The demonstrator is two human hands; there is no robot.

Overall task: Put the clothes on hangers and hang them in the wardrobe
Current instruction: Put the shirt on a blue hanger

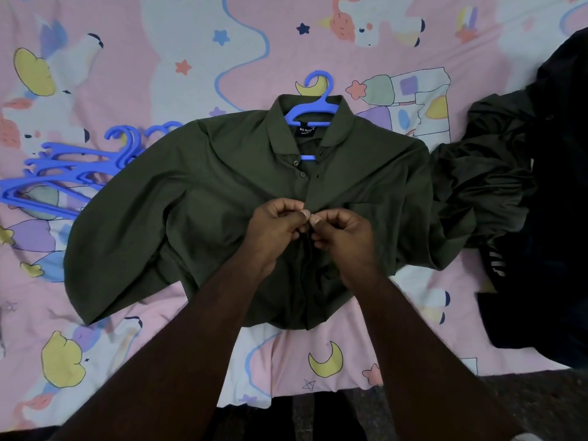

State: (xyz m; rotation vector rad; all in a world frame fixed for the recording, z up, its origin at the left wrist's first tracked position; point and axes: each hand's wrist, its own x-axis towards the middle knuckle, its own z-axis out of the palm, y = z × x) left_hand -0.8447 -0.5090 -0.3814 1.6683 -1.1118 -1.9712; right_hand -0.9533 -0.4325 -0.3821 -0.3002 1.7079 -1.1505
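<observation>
A dark olive-green shirt lies flat on the bed, front up, collar away from me. A blue plastic hanger sits inside its neck, the hook poking out past the collar. My left hand and my right hand meet at the middle of the shirt's front placket. Both pinch the placket fabric between thumb and fingers at a button. The upper buttons near the collar look undone. No wardrobe is in view.
A stack of several blue hangers lies at the left on the pink cartoon-print bedsheet. A heap of dark clothes lies at the right. The bed's front edge and dark floor are at the bottom.
</observation>
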